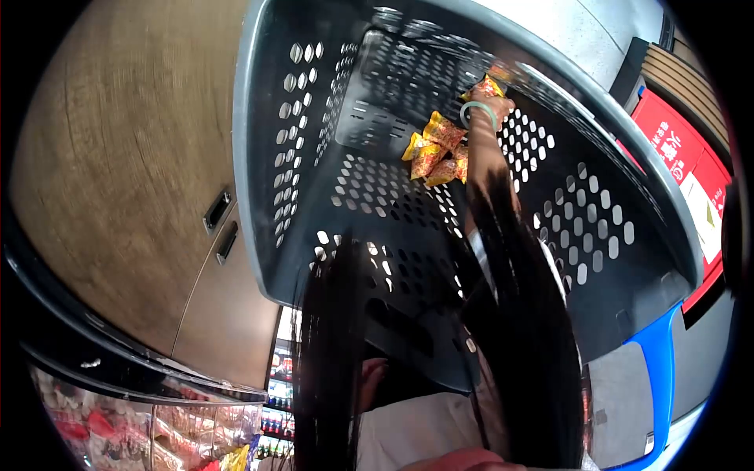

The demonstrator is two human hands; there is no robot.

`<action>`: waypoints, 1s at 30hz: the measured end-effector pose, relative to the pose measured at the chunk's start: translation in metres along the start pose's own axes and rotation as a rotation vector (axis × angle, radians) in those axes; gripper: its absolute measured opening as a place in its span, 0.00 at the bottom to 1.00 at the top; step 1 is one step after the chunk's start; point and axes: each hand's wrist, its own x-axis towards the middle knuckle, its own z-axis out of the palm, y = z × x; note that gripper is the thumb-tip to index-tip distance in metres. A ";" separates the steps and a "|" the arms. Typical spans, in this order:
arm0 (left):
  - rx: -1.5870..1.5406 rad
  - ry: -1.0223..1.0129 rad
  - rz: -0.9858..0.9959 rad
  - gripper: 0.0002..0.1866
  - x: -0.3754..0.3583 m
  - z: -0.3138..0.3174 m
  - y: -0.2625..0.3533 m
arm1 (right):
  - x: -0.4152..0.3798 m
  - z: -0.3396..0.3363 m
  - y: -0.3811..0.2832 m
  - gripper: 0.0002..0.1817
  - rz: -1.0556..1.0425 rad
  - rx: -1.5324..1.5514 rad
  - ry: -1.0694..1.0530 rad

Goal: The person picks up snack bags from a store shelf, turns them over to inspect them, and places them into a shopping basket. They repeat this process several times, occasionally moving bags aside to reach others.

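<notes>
My right hand [493, 104], with a pale green bangle [479, 115] at the wrist, reaches deep into a dark grey plastic basket [259, 157]. Its fingers are closed around a yellow-and-red snack packet [482, 86] close to the basket's far right wall. Just left of my forearm, several similar snack packets [426, 161] lie in a loose cluster on the basket floor, one partly hidden by the arm. A patch of skin [372, 382], perhaps my left hand, shows below the basket between strands of dark hair; its fingers are hidden.
Wooden cabinet doors [126, 173] with black handles stand on the left. Bagged goods [188, 432] fill a display at lower left, beside shelves of bottles [279, 392]. A red fire-equipment box [667, 133] is at right, above a blue handle [664, 353]. Long dark hair [526, 337] hangs across the view.
</notes>
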 end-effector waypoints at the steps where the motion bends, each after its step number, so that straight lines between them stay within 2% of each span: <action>1: -0.026 0.000 -0.012 0.14 0.000 0.002 -0.001 | 0.003 0.006 0.003 0.49 0.026 0.057 -0.058; 4: -0.079 -0.013 0.017 0.13 0.007 0.000 -0.007 | 0.027 0.044 0.023 0.54 0.126 0.176 -0.239; 6: -0.088 -0.054 0.061 0.13 0.007 -0.004 -0.022 | 0.000 0.019 0.017 0.52 0.400 0.363 -0.332; 7: -0.187 -0.035 0.068 0.12 0.002 0.002 -0.013 | 0.020 0.062 0.054 0.51 0.265 0.487 -0.429; 8: -0.133 -0.041 0.137 0.12 0.004 0.003 -0.014 | 0.039 0.104 0.089 0.49 0.139 0.626 -0.535; 10: -0.030 -0.044 0.267 0.12 0.003 0.003 -0.022 | -0.020 0.024 0.084 0.48 0.255 0.711 -0.649; 11: -0.062 -0.019 0.323 0.11 -0.004 0.009 -0.010 | -0.047 -0.004 0.084 0.46 0.188 0.658 -0.588; 12: 0.046 -0.001 0.386 0.11 -0.022 0.013 0.021 | -0.079 -0.035 0.082 0.43 0.121 0.605 -0.530; 13: 0.003 0.009 0.444 0.11 -0.025 0.017 0.021 | -0.111 -0.071 0.082 0.40 0.058 0.852 -0.624; 14: -0.041 0.021 0.505 0.11 -0.028 0.020 0.021 | -0.128 -0.099 0.082 0.34 -0.092 0.713 -0.683; 16: 0.178 0.061 0.676 0.12 -0.060 0.016 0.057 | -0.166 -0.138 0.084 0.27 -0.027 0.915 -0.924; 17: 0.111 0.080 0.725 0.13 -0.067 0.017 0.057 | -0.167 -0.127 0.096 0.23 -0.034 0.921 -0.957; 18: 0.109 0.100 0.794 0.15 -0.075 0.015 0.059 | -0.195 -0.157 0.092 0.25 -0.040 0.863 -0.897; 22: -0.027 0.193 1.022 0.28 -0.112 0.009 0.065 | -0.278 -0.245 0.096 0.26 -0.195 0.699 -0.967; 24: -0.068 0.248 1.097 0.36 -0.121 0.003 0.063 | -0.330 -0.322 0.090 0.25 -0.258 0.691 -1.199; 25: -0.071 0.287 1.119 0.38 -0.131 0.001 0.062 | -0.368 -0.362 0.094 0.19 -0.315 0.744 -1.172; 26: -0.076 0.325 1.139 0.39 -0.144 -0.003 0.063 | -0.357 -0.364 0.101 0.22 -0.380 0.623 -1.340; 27: -0.101 0.281 1.159 0.43 -0.151 -0.009 0.063 | -0.387 -0.389 0.108 0.20 -0.430 0.656 -1.265; 28: -0.187 0.249 1.210 0.44 -0.150 -0.011 0.060 | -0.381 -0.376 0.118 0.21 -0.560 0.616 -1.200; 29: -0.127 0.364 1.293 0.45 -0.159 -0.017 0.059 | -0.408 -0.396 0.126 0.26 -0.527 0.651 -1.098; 30: -0.063 0.481 1.358 0.45 -0.170 -0.024 0.057 | -0.400 -0.400 0.129 0.33 -0.573 0.512 -1.255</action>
